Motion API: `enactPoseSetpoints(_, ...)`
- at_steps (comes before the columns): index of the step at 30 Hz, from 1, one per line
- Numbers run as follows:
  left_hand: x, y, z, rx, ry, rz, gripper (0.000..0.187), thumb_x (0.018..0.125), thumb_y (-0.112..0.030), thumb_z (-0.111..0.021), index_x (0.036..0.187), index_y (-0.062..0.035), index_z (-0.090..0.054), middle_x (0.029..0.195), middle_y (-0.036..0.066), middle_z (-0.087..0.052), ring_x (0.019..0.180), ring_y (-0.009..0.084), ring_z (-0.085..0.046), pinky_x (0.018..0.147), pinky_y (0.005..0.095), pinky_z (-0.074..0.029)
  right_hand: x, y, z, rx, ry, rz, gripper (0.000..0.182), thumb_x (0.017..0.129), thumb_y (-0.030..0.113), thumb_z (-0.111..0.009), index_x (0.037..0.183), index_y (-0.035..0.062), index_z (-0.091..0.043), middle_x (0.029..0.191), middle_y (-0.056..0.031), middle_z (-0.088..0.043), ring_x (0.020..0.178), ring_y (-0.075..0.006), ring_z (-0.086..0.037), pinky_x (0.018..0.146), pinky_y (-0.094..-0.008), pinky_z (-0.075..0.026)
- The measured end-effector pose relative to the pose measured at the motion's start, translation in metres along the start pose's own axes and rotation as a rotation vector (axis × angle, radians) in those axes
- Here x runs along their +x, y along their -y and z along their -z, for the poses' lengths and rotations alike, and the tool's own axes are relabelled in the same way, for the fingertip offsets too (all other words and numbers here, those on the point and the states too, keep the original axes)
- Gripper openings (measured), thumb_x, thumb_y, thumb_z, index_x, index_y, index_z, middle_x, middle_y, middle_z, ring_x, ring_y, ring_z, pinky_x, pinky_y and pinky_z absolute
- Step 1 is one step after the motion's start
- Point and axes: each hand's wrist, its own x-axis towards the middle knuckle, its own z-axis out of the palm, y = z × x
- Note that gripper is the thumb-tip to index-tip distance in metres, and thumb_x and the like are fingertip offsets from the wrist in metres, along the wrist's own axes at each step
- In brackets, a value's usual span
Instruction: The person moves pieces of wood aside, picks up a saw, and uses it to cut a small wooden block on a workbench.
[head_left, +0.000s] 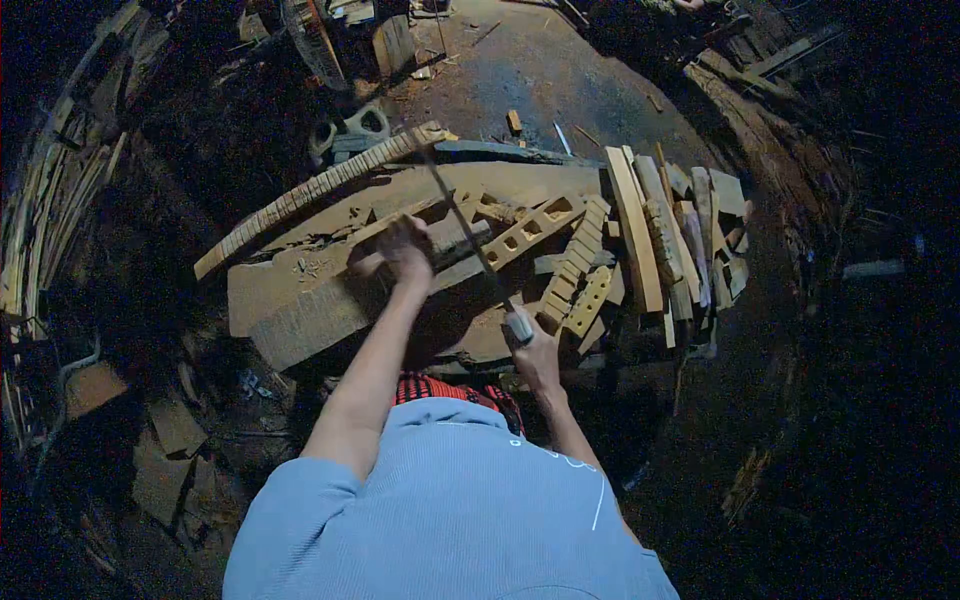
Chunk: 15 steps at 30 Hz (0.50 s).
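Note:
My right hand [540,358] is closed round the pale handle [519,325] of a long thin-bladed tool [460,215]. Its narrow dark blade slants up and left across the workbench; whether it is a saw or a knife I cannot make out. My left hand [405,252] is over a rough timber block [315,320], close to some short wood pieces, its fingers smeared by motion. Right of the blade lie a wood strip with square holes [535,232], a notched wood piece [575,262] and a short piece with round holes [588,302].
A long ridged wood strip [320,185] lies along the bench's far left side. Several planks and sticks [640,235] are stacked at the right end. Wood scraps [175,430] lie on the dark floor at left, and a small block [514,122] lies beyond the bench.

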Motion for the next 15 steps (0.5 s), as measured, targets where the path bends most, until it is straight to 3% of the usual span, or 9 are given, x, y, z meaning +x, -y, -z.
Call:
enactPoseSetpoints(1,0.01,-0.005,0.02,0.089,0.072,0.029,0.017,0.076,-0.023,-0.045,0.08,-0.0071,-0.05,0.085,0.011,-0.051,0.078,0.0265,-0.05,0.066,0.0412,-0.039,-0.01,-0.005,0.002,0.074,-0.041,0.061,0.048,0.066,0.012,-0.06,0.112,0.0168,-0.048,0.089,-0.0145,-0.059,0.081,-0.0282,-0.058,0.068,-0.0329,-0.045)
enactPoseSetpoints(2,0.021,-0.01,0.042,0.179,0.146,0.051,0.019,0.079,-0.025,-0.043,0.079,-0.0063,-0.048,0.084,0.013,-0.051,0.081,0.0285,-0.05,0.069,0.0434,-0.038,-0.021,0.012,0.012,0.015,-0.003,-0.107,0.036,0.076,0.018,-0.057,0.11,0.0089,-0.05,0.089,-0.0135,-0.059,0.08,-0.0147,-0.057,0.067,-0.0273,-0.044)
enactPoseSetpoints(3,0.024,-0.017,0.056,0.262,-0.017,-0.069,0.021,0.08,-0.026,-0.041,0.078,-0.0054,-0.048,0.084,0.014,-0.051,0.084,0.0294,-0.049,0.07,0.0446,-0.037,-0.03,0.01,0.012,0.017,0.002,-0.108,0.036,0.076,0.018,-0.057,0.11,0.0089,-0.05,0.089,-0.0135,-0.059,0.08,-0.0147,-0.057,0.067,-0.0273,-0.044)
enactPoseSetpoints(5,0.017,-0.02,0.064,0.231,0.053,-0.003,0.022,0.081,-0.024,-0.04,0.081,-0.0045,-0.049,0.086,0.014,-0.051,0.087,0.0299,-0.047,0.075,0.0438,-0.035,-0.046,0.001,0.013,0.04,-0.083,0.041,0.037,0.075,0.013,-0.058,0.11,0.0075,-0.049,0.088,-0.0108,-0.059,0.079,-0.01,-0.054,0.068,-0.0253,-0.043)
enactPoseSetpoints(6,0.007,-0.015,0.058,0.303,0.075,-0.074,0.02,0.081,-0.022,-0.041,0.084,-0.0043,-0.049,0.088,0.014,-0.051,0.089,0.0291,-0.046,0.077,0.0429,-0.034,-0.054,-0.006,0.012,0.014,-0.052,0.02,0.039,0.072,0.008,-0.059,0.11,0.0072,-0.049,0.091,-0.0094,-0.06,0.082,-0.0099,-0.054,0.069,-0.0248,-0.043)
enactPoseSetpoints(9,-0.012,-0.039,0.058,0.451,0.126,-0.118,0.016,0.078,-0.016,-0.041,0.088,-0.0043,-0.048,0.091,0.012,-0.049,0.092,0.0276,-0.044,0.08,0.0418,-0.033,-0.074,-0.024,0.0,-0.013,-0.027,-0.117,0.041,0.07,0.006,-0.06,0.11,0.0072,-0.05,0.092,-0.0107,-0.06,0.083,-0.0113,-0.055,0.069,-0.0248,-0.044)
enactPoseSetpoints(11,-0.021,-0.045,0.058,0.441,0.188,-0.126,0.014,0.077,-0.013,-0.041,0.086,-0.0039,-0.048,0.092,0.011,-0.047,0.093,0.027,-0.043,0.079,0.0422,-0.033,-0.086,-0.032,-0.005,-0.006,-0.039,-0.11,0.04,0.07,0.006,-0.06,0.109,0.0067,-0.051,0.093,-0.0124,-0.059,0.083,-0.0155,-0.057,0.068,-0.026,-0.044)
enactPoseSetpoints(13,-0.021,-0.051,0.054,0.477,0.22,-0.088,0.012,0.078,-0.012,-0.041,0.085,-0.0042,-0.048,0.09,0.011,-0.046,0.092,0.0268,-0.042,0.078,0.0422,-0.033,-0.095,-0.036,-0.008,-0.038,0.022,-0.155,0.052,0.064,0.004,-0.059,0.113,0.0163,-0.047,0.098,-0.0127,-0.056,0.086,-0.0286,-0.056,0.072,-0.0344,-0.045)
enactPoseSetpoints(15,-0.019,-0.051,0.048,0.531,0.258,0.008,0.011,0.078,-0.012,-0.041,0.083,-0.0046,-0.047,0.088,0.01,-0.045,0.09,0.0266,-0.042,0.077,0.0423,-0.033,-0.103,-0.037,-0.011,-0.027,0.0,-0.143,0.052,0.063,0.004,-0.06,0.112,0.0154,-0.047,0.1,-0.0125,-0.056,0.088,-0.0284,-0.055,0.073,-0.0339,-0.045)
